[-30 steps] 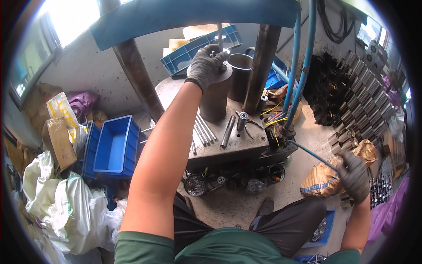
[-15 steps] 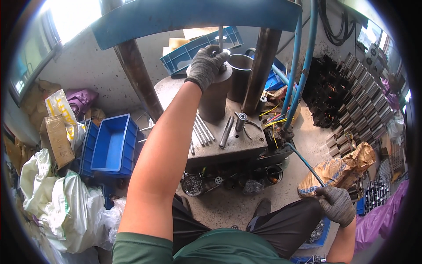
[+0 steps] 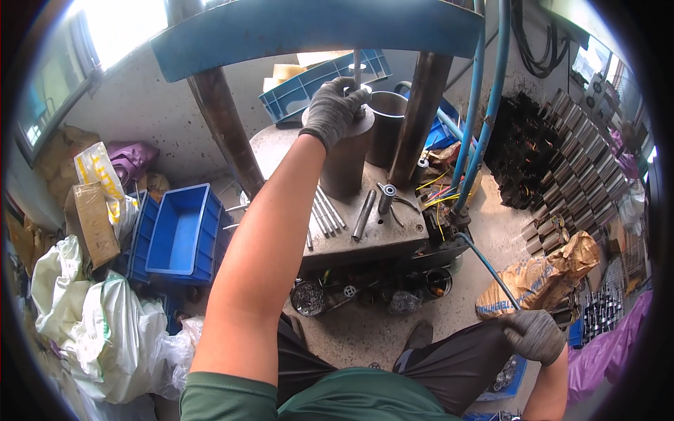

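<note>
My left hand (image 3: pixel 330 112), in a grey knit glove, is closed around a small metal part on top of an upright dark steel cylinder (image 3: pixel 342 172). What its fingers hold is mostly hidden. A thin vertical rod (image 3: pixel 357 67) comes down from the blue press beam (image 3: pixel 316 28) to this spot. At lower right, beside my knee, my gloved right hand (image 3: pixel 537 338) is wrapped round the end of a long blue lever (image 3: pixel 491 272). Several slim steel rods (image 3: pixel 327 212), a short tube (image 3: pixel 364 215) and a round-headed fitting (image 3: pixel 387 199) lie or stand on the press table (image 3: pixel 400 235).
Dark press columns (image 3: pixel 223 126) flank the table. A wider open cylinder (image 3: pixel 387 130) stands behind. Blue crates (image 3: pixel 179 231) and white sacks (image 3: pixel 105 330) are at left. Stacked metal tubes (image 3: pixel 586 161) and a brown paper sack (image 3: pixel 540 274) fill the right. Blue hoses (image 3: pixel 489 116) run beside the press.
The whole view has shifted slightly. My right hand and the lever's end sit a little lower. My left hand stays at the cylinder's top.
</note>
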### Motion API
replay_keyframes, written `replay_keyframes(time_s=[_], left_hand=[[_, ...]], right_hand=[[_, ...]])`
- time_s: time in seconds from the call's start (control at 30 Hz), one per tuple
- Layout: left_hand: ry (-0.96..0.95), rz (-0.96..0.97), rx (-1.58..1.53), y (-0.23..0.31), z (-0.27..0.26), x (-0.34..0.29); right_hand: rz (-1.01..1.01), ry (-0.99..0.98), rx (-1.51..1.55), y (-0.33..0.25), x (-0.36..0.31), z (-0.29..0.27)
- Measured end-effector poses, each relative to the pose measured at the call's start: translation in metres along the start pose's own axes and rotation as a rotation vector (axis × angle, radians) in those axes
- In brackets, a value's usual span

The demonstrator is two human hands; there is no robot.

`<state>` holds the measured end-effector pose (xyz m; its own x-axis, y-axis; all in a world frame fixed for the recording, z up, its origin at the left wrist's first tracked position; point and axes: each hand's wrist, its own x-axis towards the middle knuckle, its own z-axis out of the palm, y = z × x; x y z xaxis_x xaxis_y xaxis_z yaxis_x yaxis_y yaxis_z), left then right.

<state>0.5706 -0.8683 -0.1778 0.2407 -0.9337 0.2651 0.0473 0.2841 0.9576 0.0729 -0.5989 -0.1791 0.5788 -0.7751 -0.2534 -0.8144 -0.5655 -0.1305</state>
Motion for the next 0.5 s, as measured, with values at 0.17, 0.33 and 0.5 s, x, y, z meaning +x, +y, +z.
replay_keyframes(time_s=[0.17,0.33,0.5], left_hand=[[0.012,0.001,-0.002,0.002,0.000,0.000],[0.001,-0.017,-0.082,0.004,0.002,-0.002],[0.012,-0.016,-0.083,0.002,0.002,0.000]], right_hand=[[-0.004,0.117,0.110,0.001,0.001,0.000],[0.072,0.165,0.188,0.002,0.004,-0.005],[0.038,0.334,0.170,0.000,0.003,0.001]])
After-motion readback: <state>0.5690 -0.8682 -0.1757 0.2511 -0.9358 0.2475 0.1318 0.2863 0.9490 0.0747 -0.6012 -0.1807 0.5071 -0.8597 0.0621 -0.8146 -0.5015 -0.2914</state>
